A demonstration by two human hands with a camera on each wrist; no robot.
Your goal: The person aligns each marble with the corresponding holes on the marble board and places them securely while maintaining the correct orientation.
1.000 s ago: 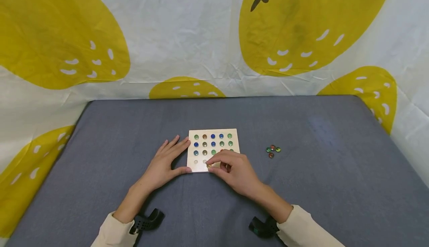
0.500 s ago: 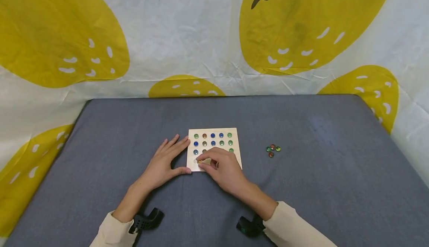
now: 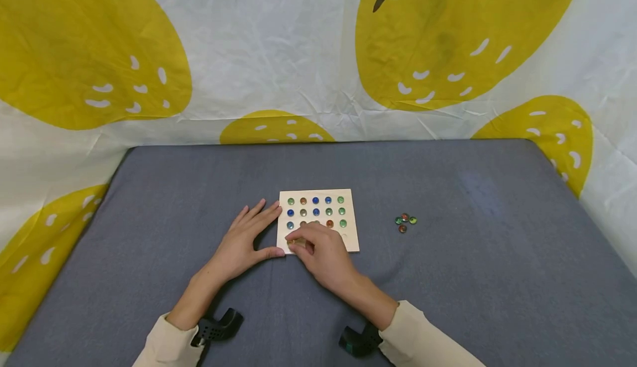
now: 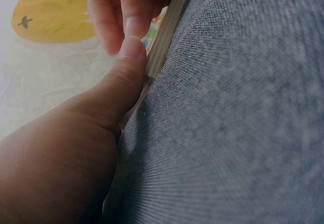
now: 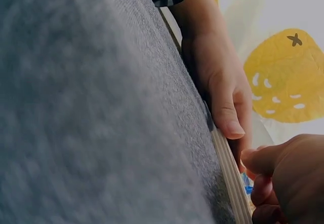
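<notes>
Wooden board (image 3: pixel 348 204), mid-surface (image 3: pixel 448 278), gems in most hollows. Left hand (image 3: pixel 244 242), fingers released, braces its left edge. Right hand (image 3: pixel 320 251) pinches a gem (image 3: pixel 297 241) over the near-left hollow. Advice: seat it squarely before letting go. Spare gems (image 3: pixel 405 222) lie right.

Hidden and unclear parts
Right hand (image 3: pixel 320 253) covers the wooden board (image 3: pixel 348 240)'s near-left holes; whatever its fingers (image 3: pixel 297 244) pinch is too small to tell.
</notes>
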